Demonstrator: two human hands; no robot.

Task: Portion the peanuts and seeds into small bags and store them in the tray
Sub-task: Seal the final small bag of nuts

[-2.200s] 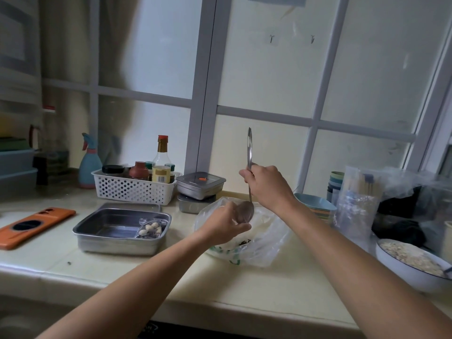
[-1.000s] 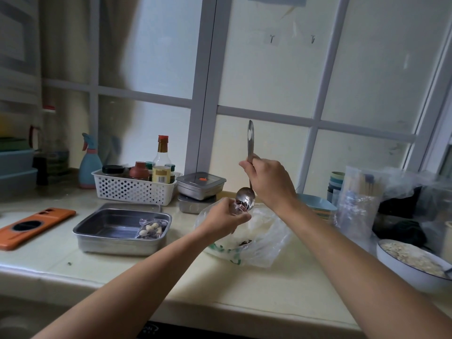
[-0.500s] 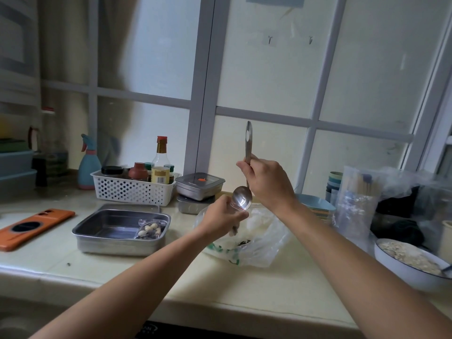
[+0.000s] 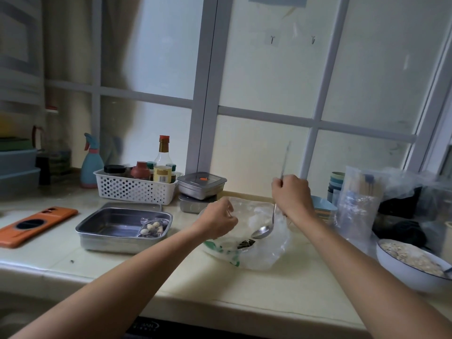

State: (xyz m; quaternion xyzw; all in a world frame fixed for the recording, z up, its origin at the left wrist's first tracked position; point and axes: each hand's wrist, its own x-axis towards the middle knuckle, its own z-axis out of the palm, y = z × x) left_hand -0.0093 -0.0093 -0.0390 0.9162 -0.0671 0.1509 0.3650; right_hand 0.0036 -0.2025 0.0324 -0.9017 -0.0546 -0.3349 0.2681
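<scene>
Dark loose seeds (image 4: 245, 243) lie in a small heap at the bottom of a large crumpled clear plastic bag (image 4: 271, 253). That bag sits open on the pale surface (image 4: 186, 277), just right of the shallow rectangular steel tray (image 4: 105, 226). One small clear bag of pale peanuts (image 4: 152, 228) already lies in the tray's right corner.

The right hand (image 4: 292, 194) has its fingers wrapped round the handle of a long metal spoon (image 4: 263, 232). The spoon's bowl points down inside the big bag, just above the seeds. The left hand (image 4: 217, 220) is at the bag's left rim with fingers curled; whether they pinch the rim or a small bag I cannot tell.

The seeds look light, dry and apt to roll off a tilted spoon, so a level, shallow scoop would suit. The film is thin, limp and slippery. It will likely collapse unless held open, and is best pinched at the mouth edge, not the belly.
</scene>
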